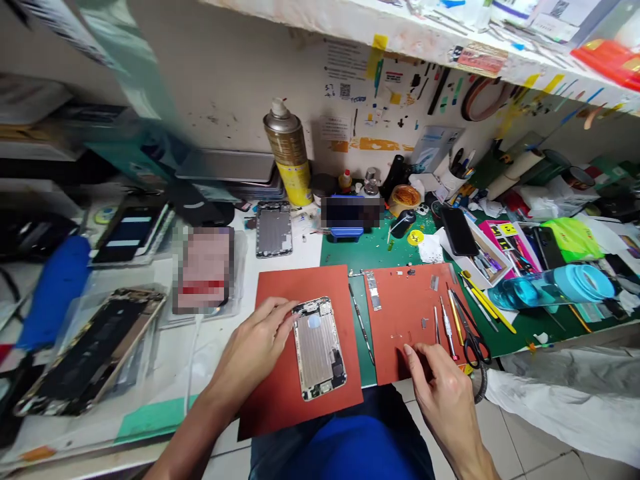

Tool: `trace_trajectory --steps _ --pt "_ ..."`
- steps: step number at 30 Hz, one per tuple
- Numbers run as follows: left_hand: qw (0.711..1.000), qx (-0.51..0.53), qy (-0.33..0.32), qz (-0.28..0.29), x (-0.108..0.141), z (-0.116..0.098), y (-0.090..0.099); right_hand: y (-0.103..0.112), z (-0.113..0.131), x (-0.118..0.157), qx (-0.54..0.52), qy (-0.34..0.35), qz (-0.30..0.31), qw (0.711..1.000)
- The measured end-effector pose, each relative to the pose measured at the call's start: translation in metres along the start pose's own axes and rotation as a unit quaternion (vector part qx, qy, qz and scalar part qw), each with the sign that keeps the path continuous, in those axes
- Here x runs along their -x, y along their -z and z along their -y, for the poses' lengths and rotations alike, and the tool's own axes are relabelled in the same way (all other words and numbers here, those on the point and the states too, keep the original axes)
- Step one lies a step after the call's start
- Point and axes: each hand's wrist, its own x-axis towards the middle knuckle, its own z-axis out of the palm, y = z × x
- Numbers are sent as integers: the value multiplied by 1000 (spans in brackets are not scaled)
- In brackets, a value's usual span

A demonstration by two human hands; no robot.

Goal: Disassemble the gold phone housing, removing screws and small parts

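An opened phone housing (320, 347) lies on the left brown-red mat (273, 393), its inner side up, with bare metal and a few parts along the edges. My left hand (255, 343) pinches its upper left corner between thumb and fingers. Over the front edge of the right brown-red mat (400, 313) is my right hand (445, 383), thumb and curled fingers drawn close together. Whatever they may hold is too small or hidden to make out. Small metal parts, including a silver strip (374, 293), lie on that mat.
Black scissors (473, 343), tweezers (455, 320) and a screwdriver (447, 330) lie right of my right hand. A dark slim tool (361, 323) rests between the mats. Beyond stand a spray can (290, 153) and a blue bottle (550, 287). Another phone frame (95, 347) lies left.
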Motion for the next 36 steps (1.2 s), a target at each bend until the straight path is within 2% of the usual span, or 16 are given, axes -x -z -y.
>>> trace_trajectory --steps 10,20,25,29,31,36 --pt "999 25 44 19 4 -12 8 -1 2 2 18 37 1 999" --pt "999 33 39 7 5 -17 8 -13 23 11 -25 70 22 997" --pt "999 40 26 -10 12 -16 4 -21 49 6 -99 99 40 989" --pt "998 45 20 -31 19 -13 -4 -45 76 -20 -133 125 89 979" --pt "998 48 16 -37 20 -13 -7 -64 86 -38 -81 150 116 979" --pt "997 55 10 -51 19 -13 -9 -107 99 -73 -6 166 133 977"
